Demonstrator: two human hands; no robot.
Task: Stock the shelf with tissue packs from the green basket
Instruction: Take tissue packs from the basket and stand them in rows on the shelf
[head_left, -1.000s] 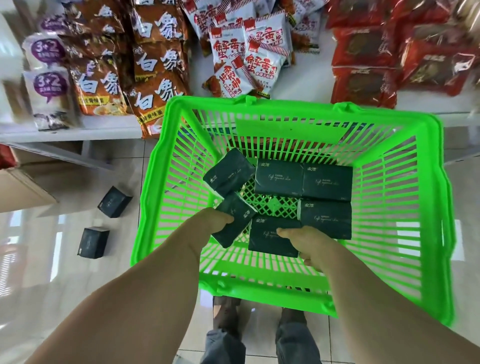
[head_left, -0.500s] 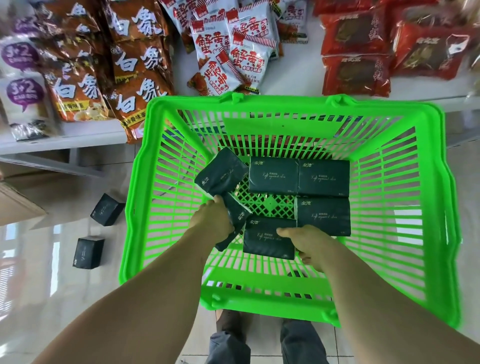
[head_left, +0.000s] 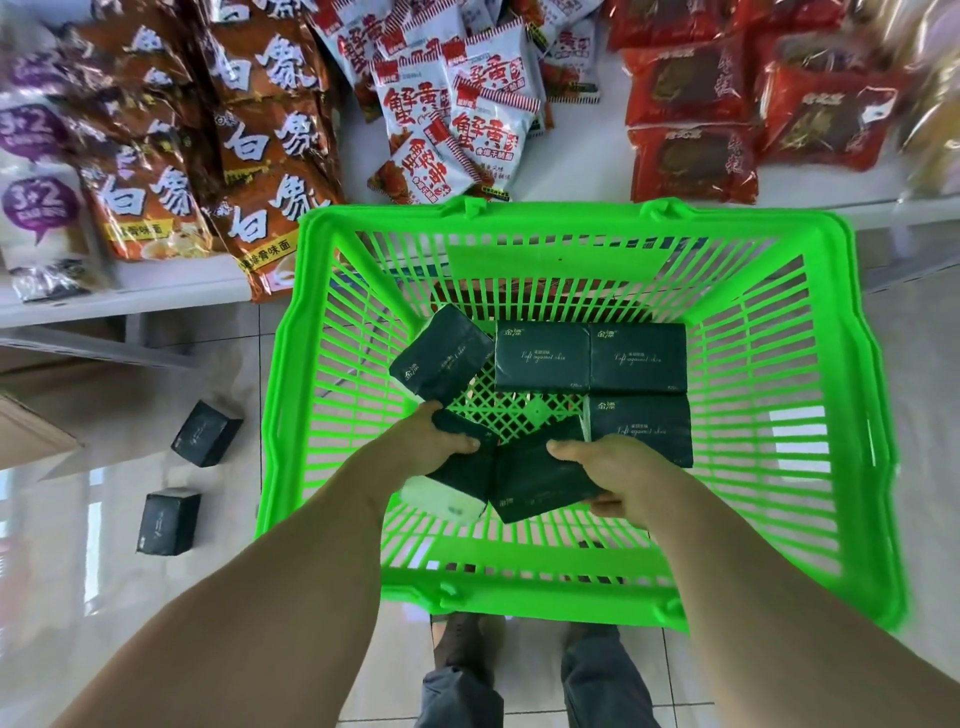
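Note:
The green basket sits on the floor in front of me, below the white shelf. Several dark green tissue packs lie in it. My left hand grips one tissue pack, tilted so its white end faces me. My right hand grips a second tissue pack beside it, lifted off the basket floor. Three flat packs lie at the back right, and another pack leans against the left wall.
The shelf holds brown noodle bags, white and red snack bags and red packets. Two dark packs lie on the tiled floor left of the basket. A cardboard box is at far left. My feet stand under the basket's near edge.
Both hands closed on a pack each and lifted them toward me; the left pack has turned its white end up. The view shifted slightly.

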